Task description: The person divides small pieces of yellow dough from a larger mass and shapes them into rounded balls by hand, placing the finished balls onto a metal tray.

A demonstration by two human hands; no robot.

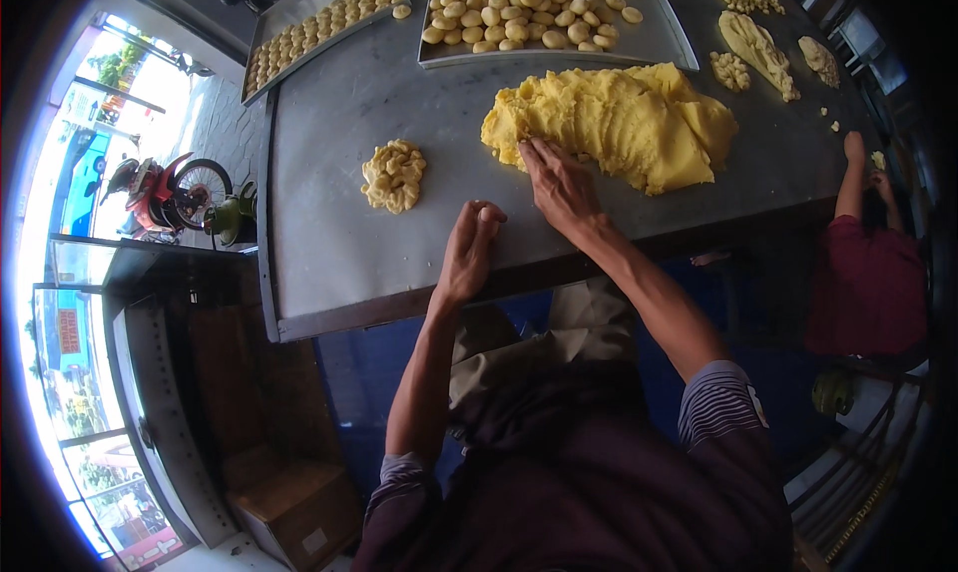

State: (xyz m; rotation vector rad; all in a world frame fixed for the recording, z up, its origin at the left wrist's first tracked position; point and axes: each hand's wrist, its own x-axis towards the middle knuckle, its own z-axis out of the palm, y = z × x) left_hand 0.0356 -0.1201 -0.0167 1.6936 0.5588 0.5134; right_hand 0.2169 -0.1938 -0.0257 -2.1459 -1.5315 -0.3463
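Note:
A large mound of yellow dough (619,123), with a ridged, torn-looking surface, lies on the metal-topped table (329,263). My right hand (564,188) is at its near left end, fingers together and their tips pressed into the dough. Close to the table's front edge, my left hand (469,251) is curled closed with the thumb on top; whatever it may hold is hidden inside the fingers. To the left of both hands sits a small heap of pale dough pieces (394,176), apart from the mound.
A tray (686,48) of round pale dough balls stands behind the mound, and another tray (261,48) with rows of them is at the far left. More dough heaps (755,51) lie at the far right. Another person (866,283) works at the right; a red motorbike (160,195) stands outside.

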